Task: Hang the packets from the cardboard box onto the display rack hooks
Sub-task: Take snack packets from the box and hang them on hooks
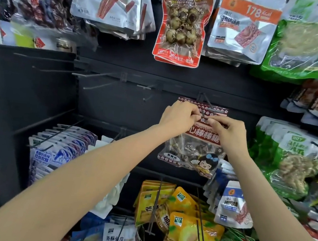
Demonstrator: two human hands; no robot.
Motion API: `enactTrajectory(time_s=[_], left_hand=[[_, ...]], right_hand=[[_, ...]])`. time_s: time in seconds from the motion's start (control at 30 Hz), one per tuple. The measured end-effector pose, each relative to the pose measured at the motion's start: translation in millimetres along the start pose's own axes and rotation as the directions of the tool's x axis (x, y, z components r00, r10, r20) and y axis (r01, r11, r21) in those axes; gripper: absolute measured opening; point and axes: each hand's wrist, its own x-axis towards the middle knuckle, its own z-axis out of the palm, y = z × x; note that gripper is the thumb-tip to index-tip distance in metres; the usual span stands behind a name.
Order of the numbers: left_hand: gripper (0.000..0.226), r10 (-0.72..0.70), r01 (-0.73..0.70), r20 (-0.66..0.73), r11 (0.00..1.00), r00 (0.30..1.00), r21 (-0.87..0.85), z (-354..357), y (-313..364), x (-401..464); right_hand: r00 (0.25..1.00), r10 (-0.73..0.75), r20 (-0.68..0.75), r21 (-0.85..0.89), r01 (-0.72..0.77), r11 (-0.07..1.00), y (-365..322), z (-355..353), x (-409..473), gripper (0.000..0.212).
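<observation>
A clear lollipop packet (194, 148) with a dark red header and a cartoon girl hangs at the middle of the black display rack (116, 103). Its header sits at a metal hook (209, 106) that juts out from the rack bar. My left hand (178, 115) pinches the header's top edge from the left. Pinching the same edge from the right is my right hand (227, 131). The fingertips of both hands meet just below the hook's tip. The cardboard box is out of view.
Several bare hooks (97, 75) stick out to the left of the packet. Full hooks surround it: quail egg packets (181, 26) above, silver jerky packets (244, 29), green packets (296, 161) at right, yellow packets (191, 229) below, blue-white packets (57, 148) at lower left.
</observation>
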Motion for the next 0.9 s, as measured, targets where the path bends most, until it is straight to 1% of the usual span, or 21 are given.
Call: enactTrajectory(time_s=[0.07, 0.13, 0.23, 0.33, 0.4, 0.47, 0.6, 0.63, 0.7, 0.77, 0.83, 0.87, 0.9], left_hand=[[0.021, -0.009, 0.009, 0.008, 1.000, 1.000, -0.016, 3.4, -2.8, 2.7], [0.021, -0.021, 0.021, 0.003, 1.000, 1.000, -0.015, 8.0, -6.4, 7.6], [0.020, -0.002, 0.007, -0.050, 0.996, 0.999, 0.094, 14.6, -11.0, 16.6], [0.027, 0.053, -0.035, -0.082, 0.977, 0.995, 0.209, 19.3, -13.8, 27.2], [0.034, 0.088, -0.064, -0.078, 0.961, 0.993, 0.268, 21.1, -15.8, 32.9], [0.039, 0.118, -0.089, -0.072, 0.942, 0.990, 0.324, 22.5, -18.2, 36.9], [0.044, 0.142, -0.110, -0.056, 0.917, 0.988, 0.383, 26.1, -23.1, 40.2], [0.044, 0.156, -0.120, -0.060, 0.911, 0.986, 0.395, 26.6, -24.5, 40.2], [0.045, 0.203, -0.151, -0.089, 0.902, 0.975, 0.404, 26.5, -28.3, 36.4], [0.046, 0.258, -0.184, -0.142, 0.900, 0.956, 0.394, 24.4, -33.2, 27.4], [0.042, 0.299, -0.207, -0.185, 0.894, 0.936, 0.397, 20.5, -39.3, 15.9], [0.038, 0.305, -0.211, -0.189, 0.892, 0.933, 0.399, 17.8, -42.9, 10.1], [0.034, 0.300, -0.209, -0.180, 0.893, 0.937, 0.399, 14.6, -46.9, 4.3]], right_hand=[[1.000, -0.015, 0.017, -0.028, 0.016, 0.999, 2.2, 1.5, 6.5, 0.016], [1.000, -0.021, -0.010, -0.096, 0.020, 0.995, 6.4, 6.5, 14.4, 0.015], [0.995, -0.044, -0.093, -0.273, 0.017, 0.962, 11.9, 16.1, 25.4, 0.017], [0.983, -0.124, -0.134, -0.538, 0.033, 0.842, 12.2, 22.4, 31.4, 0.020], [0.978, -0.156, -0.142, -0.621, 0.035, 0.783, 11.3, 26.0, 34.2, 0.022], [0.975, -0.169, -0.146, -0.631, 0.040, 0.775, 12.8, 29.4, 38.0, 0.021], [0.968, -0.200, -0.152, -0.607, 0.068, 0.792, 17.6, 32.8, 41.5, 0.019], [0.960, -0.220, -0.171, -0.606, 0.073, 0.792, 19.6, 33.9, 39.3, 0.019], [0.938, -0.262, -0.226, -0.589, 0.082, 0.804, 23.7, 38.3, 29.1, 0.027], [0.912, -0.270, -0.309, -0.523, 0.074, 0.849, 27.7, 43.6, 11.9, 0.031], [0.916, -0.204, -0.345, -0.418, 0.045, 0.907, 29.3, 49.7, -7.5, 0.029], [0.939, -0.148, -0.310, -0.359, 0.028, 0.933, 29.1, 54.1, -15.5, 0.029], [0.966, -0.098, -0.238, -0.310, 0.020, 0.950, 28.0, 59.3, -21.0, 0.028]])
